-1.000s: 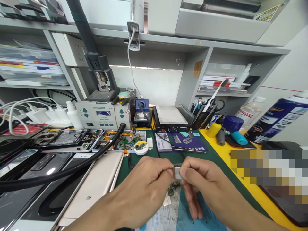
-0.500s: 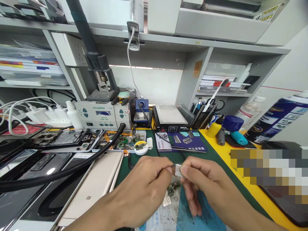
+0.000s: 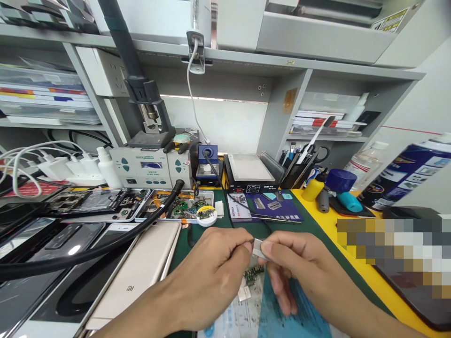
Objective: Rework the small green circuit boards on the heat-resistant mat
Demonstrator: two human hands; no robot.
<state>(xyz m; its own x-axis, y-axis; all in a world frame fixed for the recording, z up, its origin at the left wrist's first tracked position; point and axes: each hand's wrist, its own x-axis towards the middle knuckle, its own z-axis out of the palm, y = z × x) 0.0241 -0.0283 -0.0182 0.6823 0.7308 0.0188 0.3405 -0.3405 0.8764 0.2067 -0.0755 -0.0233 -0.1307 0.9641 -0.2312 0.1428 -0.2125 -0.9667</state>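
The left hand (image 3: 214, 274) and the right hand (image 3: 299, 267) meet fingertip to fingertip above the green bench mat (image 3: 317, 249), both pinching one small silvery metal piece (image 3: 258, 247) between thumbs and forefingers. Just beneath the hands lies a small green circuit board (image 3: 254, 274) on a sheet of printed paper (image 3: 239, 319). To the left lie a gold phone back (image 3: 141, 272) and a black hose (image 3: 88, 253). Farther back stand a tray of board parts (image 3: 176, 206), a hot-air rework station (image 3: 151, 166) and a black heating plate (image 3: 250, 171). A blue spray can (image 3: 408, 171) stands at the right.
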